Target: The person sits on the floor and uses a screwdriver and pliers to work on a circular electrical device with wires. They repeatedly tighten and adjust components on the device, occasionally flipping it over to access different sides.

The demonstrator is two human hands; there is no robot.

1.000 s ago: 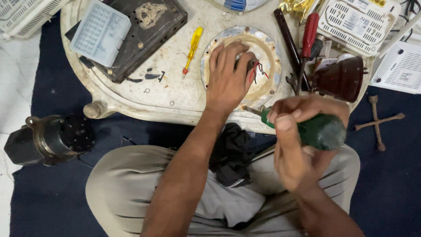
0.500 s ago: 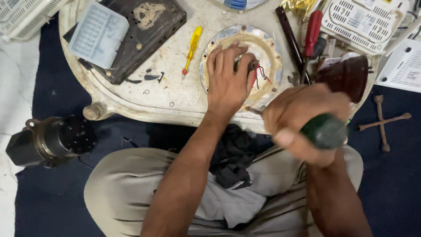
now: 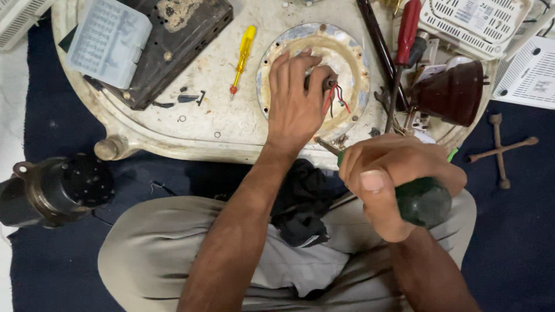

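The right hand [image 3: 393, 179] is gripping a green-handled screwdriver [image 3: 419, 199], its shaft slanting up-left toward the round opening [image 3: 272, 63] where the left hand [image 3: 298, 101] is pressing, fingers spread.

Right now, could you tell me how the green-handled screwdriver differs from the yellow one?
The green-handled screwdriver is gripped in the right hand; the yellow screwdriver lies untouched on the white base. The green handle is thick and dark, the yellow one slim and bright. Both have metal shafts.
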